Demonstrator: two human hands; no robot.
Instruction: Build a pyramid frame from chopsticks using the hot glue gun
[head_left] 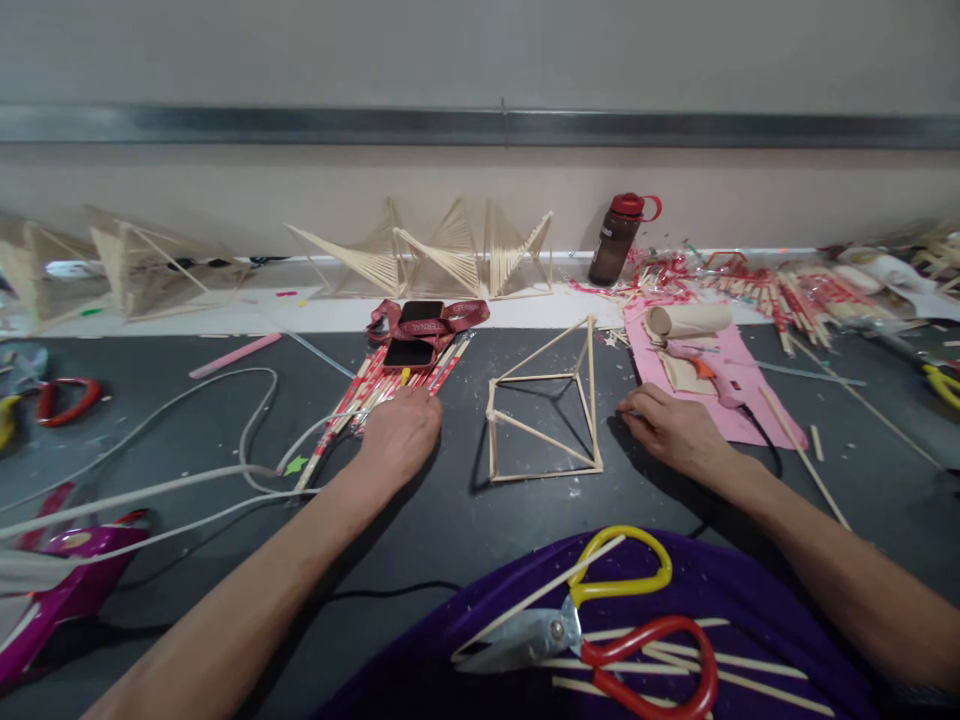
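A frame of thin wooden sticks [544, 475] stands on the dark table between my hands, its slanted sticks meeting at a raised corner. Left of it, my left hand [401, 435] rests with curled fingers beside a bundle of red-and-white wrapped sticks [345, 405]; I see nothing held in it. My right hand [670, 428] lies to the right of the frame, fingers bent in and apart from the wood, with nothing visible in them. Behind my right hand, a pink glue gun [720, 380] lies on a pink sheet [757, 425].
Yellow-and-red-handled scissors [555, 630] and loose sticks [757, 685] lie on purple cloth [420, 650] in front of me. Phones [409, 353] and a lanyard [454, 318] sit on the bundle. Stick models [442, 255] and a bottle [615, 245] line the wall. White cables [172, 490] cross the left.
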